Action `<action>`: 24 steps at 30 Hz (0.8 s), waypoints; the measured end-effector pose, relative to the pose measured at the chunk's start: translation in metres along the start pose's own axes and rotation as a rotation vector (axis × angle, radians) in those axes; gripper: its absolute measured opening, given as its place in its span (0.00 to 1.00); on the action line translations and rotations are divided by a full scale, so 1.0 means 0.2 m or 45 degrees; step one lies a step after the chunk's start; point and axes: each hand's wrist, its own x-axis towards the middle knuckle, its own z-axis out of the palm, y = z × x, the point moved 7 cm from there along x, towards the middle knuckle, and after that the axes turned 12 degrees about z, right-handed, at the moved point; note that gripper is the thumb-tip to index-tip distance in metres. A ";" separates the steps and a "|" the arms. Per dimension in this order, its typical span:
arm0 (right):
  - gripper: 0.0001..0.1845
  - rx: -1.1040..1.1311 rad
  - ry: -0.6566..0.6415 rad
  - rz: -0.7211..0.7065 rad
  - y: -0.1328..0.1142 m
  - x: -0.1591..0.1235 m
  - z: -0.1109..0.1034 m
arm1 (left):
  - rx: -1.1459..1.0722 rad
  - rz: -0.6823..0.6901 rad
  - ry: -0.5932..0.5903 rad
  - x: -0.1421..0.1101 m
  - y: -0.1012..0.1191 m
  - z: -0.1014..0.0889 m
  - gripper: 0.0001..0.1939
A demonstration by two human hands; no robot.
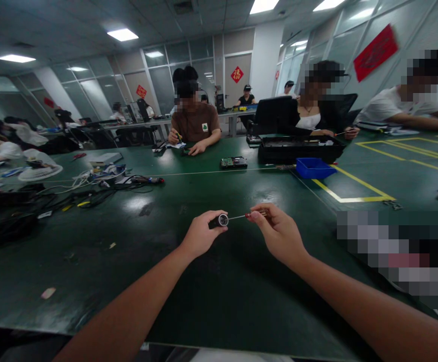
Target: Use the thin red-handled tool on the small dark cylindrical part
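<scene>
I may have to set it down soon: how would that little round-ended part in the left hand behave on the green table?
The small cylindrical part looks round, so on the smooth table it would probably roll. The left hand pinches it with fingertips alone, so it seems light. The thin screwdriver in the right hand looks stiff.

Small cylinder [220,220]: dark matt plastic body, bright metal end face, pinched in left hand [202,235]; thin screwdriver [247,216]: polished metal shaft, glossy red plastic handle, gripped by right hand [277,232]; worktop [219,281]: smooth dark green mat, glossy, mirroring ceiling lights; blue bin [314,167] toward far right edge: smooth plastic; black case [298,148] behind: matt plastic; yellow tape lines [354,193]: dull, slightly worn.
</scene>
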 end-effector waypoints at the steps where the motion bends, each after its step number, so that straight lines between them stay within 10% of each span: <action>1: 0.15 -0.007 -0.012 0.000 0.00 0.00 0.00 | -0.001 0.000 0.003 0.00 0.00 0.00 0.20; 24: 0.15 -0.256 -0.104 -0.048 -0.07 -0.02 0.03 | 0.205 0.098 -0.075 0.00 0.01 0.01 0.21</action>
